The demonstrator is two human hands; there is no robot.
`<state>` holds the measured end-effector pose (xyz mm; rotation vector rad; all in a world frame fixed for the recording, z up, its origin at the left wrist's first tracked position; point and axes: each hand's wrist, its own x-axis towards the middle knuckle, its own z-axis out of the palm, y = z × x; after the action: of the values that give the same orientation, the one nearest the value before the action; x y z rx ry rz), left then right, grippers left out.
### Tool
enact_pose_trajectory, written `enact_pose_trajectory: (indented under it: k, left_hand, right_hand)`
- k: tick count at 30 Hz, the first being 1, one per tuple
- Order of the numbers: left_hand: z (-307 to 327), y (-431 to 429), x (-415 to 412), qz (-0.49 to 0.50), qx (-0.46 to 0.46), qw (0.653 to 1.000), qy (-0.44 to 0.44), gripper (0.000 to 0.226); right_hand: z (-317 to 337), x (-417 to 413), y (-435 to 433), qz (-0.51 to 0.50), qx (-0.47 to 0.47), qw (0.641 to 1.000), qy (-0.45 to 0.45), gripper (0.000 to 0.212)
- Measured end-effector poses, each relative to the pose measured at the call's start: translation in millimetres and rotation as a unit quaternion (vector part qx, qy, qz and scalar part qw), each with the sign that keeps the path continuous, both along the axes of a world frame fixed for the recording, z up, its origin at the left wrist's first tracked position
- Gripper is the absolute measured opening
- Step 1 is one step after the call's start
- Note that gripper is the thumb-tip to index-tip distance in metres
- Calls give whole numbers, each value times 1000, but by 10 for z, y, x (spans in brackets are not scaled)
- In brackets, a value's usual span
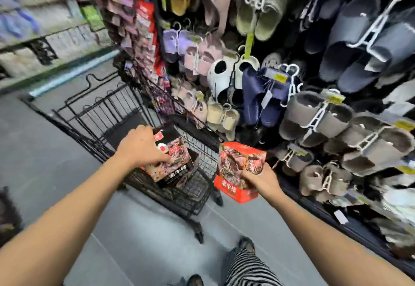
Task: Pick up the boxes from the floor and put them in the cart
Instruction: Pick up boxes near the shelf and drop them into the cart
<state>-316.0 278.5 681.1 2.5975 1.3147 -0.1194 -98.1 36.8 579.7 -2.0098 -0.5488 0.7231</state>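
I see left hand (143, 148) gripping black box (174, 158) inside cart (125, 115), near its right rim, long axis tilted upright. Right hand (261, 180) grips red box (240, 171) outside that rim, upright. Both read 素牛排.
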Motion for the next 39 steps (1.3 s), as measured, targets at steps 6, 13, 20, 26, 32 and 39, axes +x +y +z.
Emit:
enact_pose_trajectory:
  k: [6,13,20,26,32,39]
  left_hand:
    - [-435,288,12,91,-32,995,-9,105]
    - [-936,574,481,185,-69,980,-9,107]
    - [-1422,387,1048,244,-104,964,33,102]
    - [-1936,126,1337,276,-135,951,42,110]
    - [-2659,-80,1498,279,-160,946,33,102]
    - [-3423,-199,1474,299,-172,937,64,103]
  right_hand:
    - [-110,373,803,108,-22,994,-27,55]
    - [-333,1063,1773,227,-33,973,-17,47]
    - [-568,1590,2472,306,-36,950,44,47]
    - [-800,1761,2756,357,-60,930,63,70]
    - [-1146,1793,2803,369,-45,925,73,83]
    - [-1533,1749,2696,357,-32,926,119,75]
